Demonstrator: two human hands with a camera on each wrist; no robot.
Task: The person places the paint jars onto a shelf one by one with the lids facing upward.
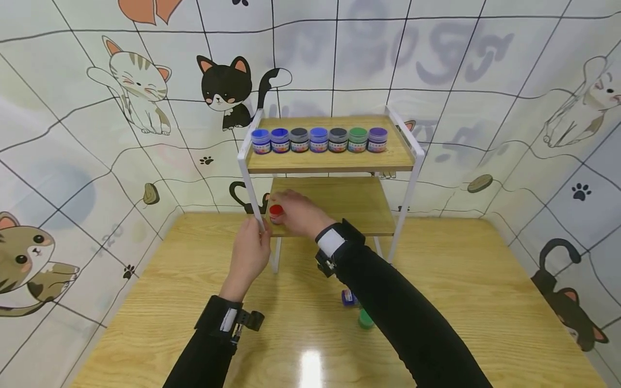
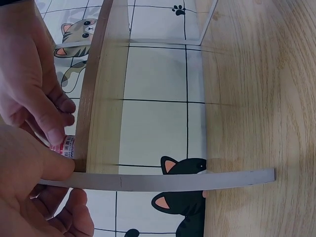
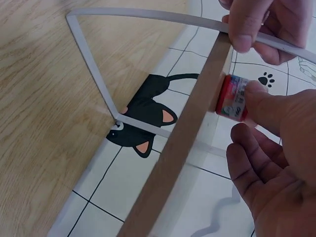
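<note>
A small paint jar with a red lid (image 1: 276, 210) stands at the left end of the rack's lower shelf (image 1: 339, 202). My right hand (image 1: 303, 214) holds it from the right side, thumb against its label (image 3: 236, 96) in the right wrist view. With my left hand (image 1: 248, 252) I grip the rack's white front left leg (image 1: 254, 202) beside that shelf's corner; in the left wrist view the thumb lies by the shelf edge and the fingers curl round the metal bar (image 2: 148, 182).
A row of several paint jars with blue, black, green and purple lids, among them a green-lidded one (image 1: 358, 140), lines the upper shelf (image 1: 330, 163). A blue jar (image 1: 348, 297) and a green jar (image 1: 366, 319) are on the wooden table (image 1: 194, 302) near my right forearm. Cat-patterned walls surround the table.
</note>
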